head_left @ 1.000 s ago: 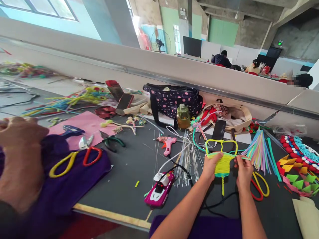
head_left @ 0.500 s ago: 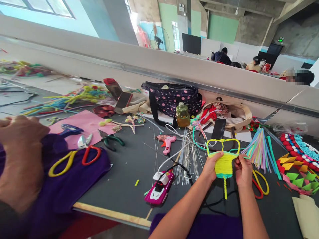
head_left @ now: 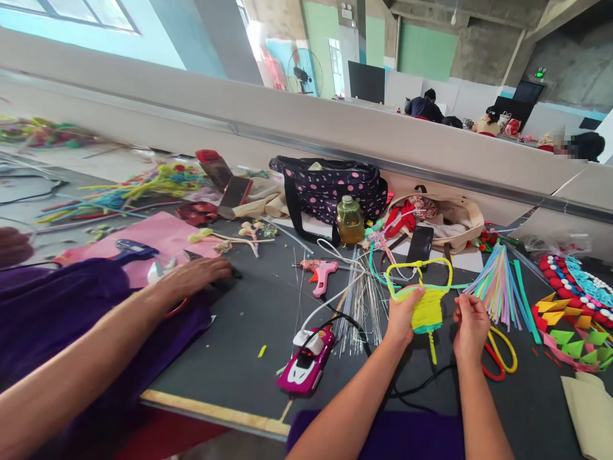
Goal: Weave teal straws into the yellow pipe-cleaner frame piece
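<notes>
Yellow woven piece pinched by left hand; right hand pinching its strand, near table edge, scissors just right.

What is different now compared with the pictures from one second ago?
A co-worker's arm has stretched out across the purple cloth, its hand now on the pliers. The left hand still holds the yellow woven piece; the right hand stays beside it. The glue gun has not moved.

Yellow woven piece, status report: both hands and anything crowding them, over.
Left hand grips yellow woven piece above the table. Right hand pinches at its right edge. Co-worker's hand reaches over pliers, well left. Wire bundle lies close beside left hand.
</notes>
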Action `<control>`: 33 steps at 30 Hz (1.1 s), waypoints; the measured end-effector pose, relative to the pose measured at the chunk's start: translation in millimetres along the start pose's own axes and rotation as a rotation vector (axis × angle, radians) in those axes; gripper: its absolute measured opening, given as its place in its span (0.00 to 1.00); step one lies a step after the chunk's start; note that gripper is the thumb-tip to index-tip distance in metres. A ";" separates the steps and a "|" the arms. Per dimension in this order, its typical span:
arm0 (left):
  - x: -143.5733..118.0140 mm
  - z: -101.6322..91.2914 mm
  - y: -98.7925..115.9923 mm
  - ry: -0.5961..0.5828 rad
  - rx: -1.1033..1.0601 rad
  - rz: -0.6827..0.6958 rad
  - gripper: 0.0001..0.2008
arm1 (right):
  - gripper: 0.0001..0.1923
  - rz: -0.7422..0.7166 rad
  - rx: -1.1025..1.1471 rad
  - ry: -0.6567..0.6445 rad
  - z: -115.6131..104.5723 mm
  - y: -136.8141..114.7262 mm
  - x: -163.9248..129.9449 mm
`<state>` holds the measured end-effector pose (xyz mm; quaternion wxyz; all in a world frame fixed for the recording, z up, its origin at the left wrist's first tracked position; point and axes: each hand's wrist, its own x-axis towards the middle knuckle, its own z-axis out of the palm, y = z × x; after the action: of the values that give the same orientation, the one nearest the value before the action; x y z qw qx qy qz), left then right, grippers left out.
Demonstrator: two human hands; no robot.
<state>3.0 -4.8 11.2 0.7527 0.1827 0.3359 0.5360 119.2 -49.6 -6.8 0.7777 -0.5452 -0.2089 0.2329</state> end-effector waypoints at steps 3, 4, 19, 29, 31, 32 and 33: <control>-2.6 0.7 -2.9 -0.029 0.052 0.014 0.18 | 0.19 -0.064 -0.092 0.010 0.7 0.1 -1.0; -3.6 1.2 -3.7 -0.040 0.071 0.024 0.17 | 0.19 -0.055 -0.099 0.005 0.6 0.0 -1.0; -7.0 1.2 -3.7 -0.146 0.155 0.000 0.15 | 0.18 0.239 0.101 -0.173 -4.5 -10.3 4.0; -9.1 4.2 -1.0 -0.157 0.106 -0.092 0.16 | 0.18 0.265 0.125 -0.289 -5.8 -12.9 2.3; -9.3 4.5 -0.1 -0.153 0.106 -0.101 0.16 | 0.18 0.277 0.150 -0.300 -5.3 -12.6 1.4; -9.1 4.5 0.1 -0.151 0.103 -0.101 0.16 | 0.17 0.280 0.154 -0.305 -4.8 -12.2 0.9; -8.7 4.3 0.2 -0.150 0.099 -0.099 0.16 | 0.17 0.274 0.145 -0.310 -4.2 -11.7 0.4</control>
<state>4.1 -12.5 17.1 0.7912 0.2426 0.3133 0.4659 123.6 -56.0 2.9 0.7344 -0.4688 -0.2326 0.4321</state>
